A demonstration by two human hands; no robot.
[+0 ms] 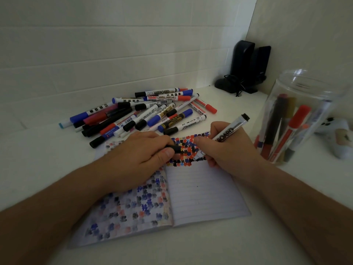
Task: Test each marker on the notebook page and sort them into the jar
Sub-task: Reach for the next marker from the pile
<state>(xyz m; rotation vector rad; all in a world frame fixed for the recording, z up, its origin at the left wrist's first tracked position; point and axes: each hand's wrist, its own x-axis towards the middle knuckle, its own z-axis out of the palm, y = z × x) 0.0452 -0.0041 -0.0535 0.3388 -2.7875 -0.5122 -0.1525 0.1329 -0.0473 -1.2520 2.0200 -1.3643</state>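
Observation:
An open lined notebook (202, 196) lies on the white table, its upper right page and left page covered with coloured marker blots. My right hand (227, 148) grips a white whiteboard marker (232, 129), tip down on the right page among the blots. My left hand (139, 155) rests on the notebook and pinches a black marker cap (174, 149). A pile of several markers (145, 113) lies behind the notebook. A clear jar (298, 119) at the right holds several markers standing upright.
Two black speakers (248, 66) with cables stand in the back right corner against the tiled wall. A white game controller (338, 136) lies right of the jar. The table's front area below the notebook is bare white surface.

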